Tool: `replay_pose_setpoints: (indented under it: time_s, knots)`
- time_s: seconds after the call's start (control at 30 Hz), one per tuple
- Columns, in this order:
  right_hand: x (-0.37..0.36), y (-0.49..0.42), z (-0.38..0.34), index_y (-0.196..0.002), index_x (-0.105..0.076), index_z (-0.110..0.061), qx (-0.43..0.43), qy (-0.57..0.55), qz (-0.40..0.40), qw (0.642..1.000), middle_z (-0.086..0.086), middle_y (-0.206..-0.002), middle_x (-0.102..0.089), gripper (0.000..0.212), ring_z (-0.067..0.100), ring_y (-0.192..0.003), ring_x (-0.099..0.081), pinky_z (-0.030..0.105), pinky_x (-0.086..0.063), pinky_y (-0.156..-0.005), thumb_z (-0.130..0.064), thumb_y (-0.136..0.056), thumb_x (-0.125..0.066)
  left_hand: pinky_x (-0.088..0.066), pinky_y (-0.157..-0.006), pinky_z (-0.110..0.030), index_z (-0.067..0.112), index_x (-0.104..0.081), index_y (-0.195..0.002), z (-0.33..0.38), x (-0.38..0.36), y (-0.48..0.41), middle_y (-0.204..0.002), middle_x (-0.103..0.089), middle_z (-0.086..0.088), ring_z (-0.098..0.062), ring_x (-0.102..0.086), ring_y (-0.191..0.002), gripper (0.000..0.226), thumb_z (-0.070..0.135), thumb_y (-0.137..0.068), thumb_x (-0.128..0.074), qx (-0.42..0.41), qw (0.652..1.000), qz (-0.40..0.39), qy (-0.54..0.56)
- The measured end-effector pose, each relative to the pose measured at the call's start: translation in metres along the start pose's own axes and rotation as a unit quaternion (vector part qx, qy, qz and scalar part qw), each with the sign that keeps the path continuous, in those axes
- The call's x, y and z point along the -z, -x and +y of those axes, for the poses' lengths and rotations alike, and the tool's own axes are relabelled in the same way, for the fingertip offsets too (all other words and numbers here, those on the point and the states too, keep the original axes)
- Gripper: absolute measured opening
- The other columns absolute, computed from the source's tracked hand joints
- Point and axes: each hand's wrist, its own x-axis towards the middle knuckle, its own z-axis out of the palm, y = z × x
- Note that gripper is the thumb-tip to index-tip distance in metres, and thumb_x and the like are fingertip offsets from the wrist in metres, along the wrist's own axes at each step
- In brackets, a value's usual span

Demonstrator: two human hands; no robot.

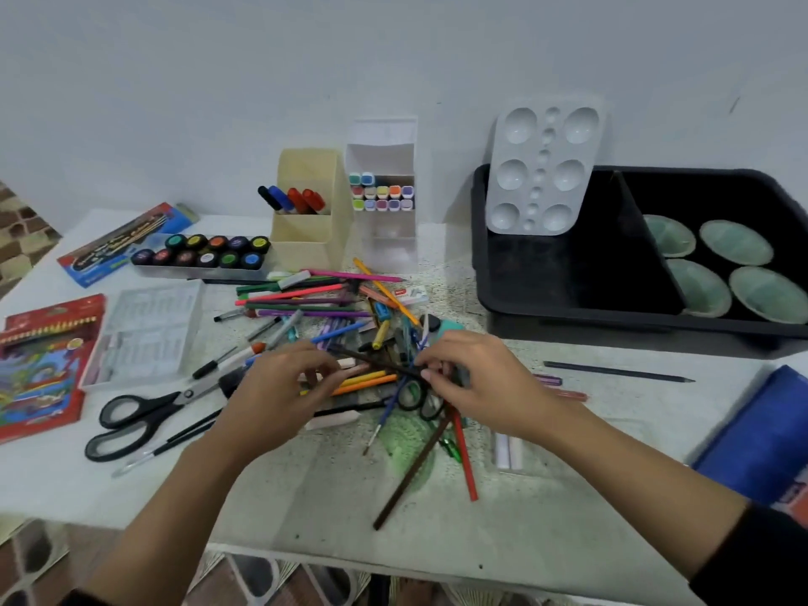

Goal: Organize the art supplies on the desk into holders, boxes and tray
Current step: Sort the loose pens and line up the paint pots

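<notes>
Your left hand (280, 395) sits curled over the near-left of the pile. Its fingertips touch the orange pencils (367, 381); can't tell if they pinch anything. The pile of pencils and pens (323, 299) lies mid-desk, just near of the cream holder (306, 242). My read: light, stiff and round, so they'll roll and tangle. Grab at mid-shaft, or bunch several parallel. Your right hand (485, 387) has its fingers curled, tips pinching the right end of a dark pencil (376, 360) lying across the heap. The black tray (481, 255) is far right.
</notes>
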Motion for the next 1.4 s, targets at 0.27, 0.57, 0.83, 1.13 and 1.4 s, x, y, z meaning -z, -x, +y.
replay_pose_setpoints:
  time_s: [0.27,0.57,0.83,1.13,1.4]
  knots:
    - [-0.050,-0.034,-0.032,-0.099,-0.074,-0.023,0.096,0.034,-0.092,0.991,-0.009,-0.087,-0.062,0.012,0.012,-0.087,-0.050,0.038,-0.047,-0.078,-0.030,-0.095,-0.065,-0.046,-0.067,-0.019,0.036,-0.070,-0.087,-0.045,0.036,0.024,-0.080,-0.062,0.019,-0.004,-0.059,-0.077,0.006,0.036,-0.087,-0.076,-0.035,0.987,-0.149,-0.055]
    - [-0.084,-0.043,-0.044,-0.101,-0.073,-0.026,0.137,0.162,-0.126,0.969,-0.010,-0.093,-0.062,0.017,0.016,-0.097,-0.043,0.040,-0.037,-0.082,-0.039,-0.091,-0.069,-0.051,-0.068,-0.026,0.032,-0.079,-0.092,-0.063,0.041,0.051,-0.086,-0.064,0.018,-0.001,-0.056,-0.081,0.040,0.064,-0.088,-0.054,-0.056,0.986,-0.137,-0.080]
    - [-0.081,-0.035,-0.051,-0.106,-0.066,-0.025,0.101,0.132,-0.108,0.980,-0.011,-0.102,-0.058,0.016,0.011,-0.099,-0.040,0.036,-0.037,-0.082,-0.037,-0.096,-0.063,-0.049,-0.066,-0.024,0.027,-0.077,-0.095,-0.059,0.030,0.054,-0.094,-0.063,0.012,-0.007,-0.060,-0.084,0.026,0.049,-0.093,-0.063,-0.099,0.984,-0.128,-0.071]
    - [-0.068,-0.026,-0.056,-0.107,-0.063,-0.020,0.040,0.001,-0.107,0.993,-0.015,-0.102,-0.054,0.011,0.004,-0.091,-0.054,0.025,-0.047,-0.082,-0.027,-0.101,-0.058,-0.053,-0.076,-0.028,0.023,-0.075,-0.107,-0.062,0.032,0.059,-0.099,-0.063,0.012,-0.005,-0.057,-0.093,0.035,0.049,-0.097,-0.054,-0.117,0.985,-0.123,-0.036]
    - [-0.038,-0.002,-0.052,-0.098,-0.074,-0.020,-0.091,-0.141,0.039,0.985,-0.009,-0.100,-0.061,0.014,0.020,-0.091,-0.062,0.046,-0.052,-0.077,-0.008,-0.091,-0.068,-0.043,-0.064,-0.024,0.032,-0.056,-0.101,-0.002,0.019,0.016,-0.078,-0.054,0.019,-0.006,-0.054,-0.074,0.024,0.046,-0.105,-0.037,-0.129,0.985,-0.093,0.061]
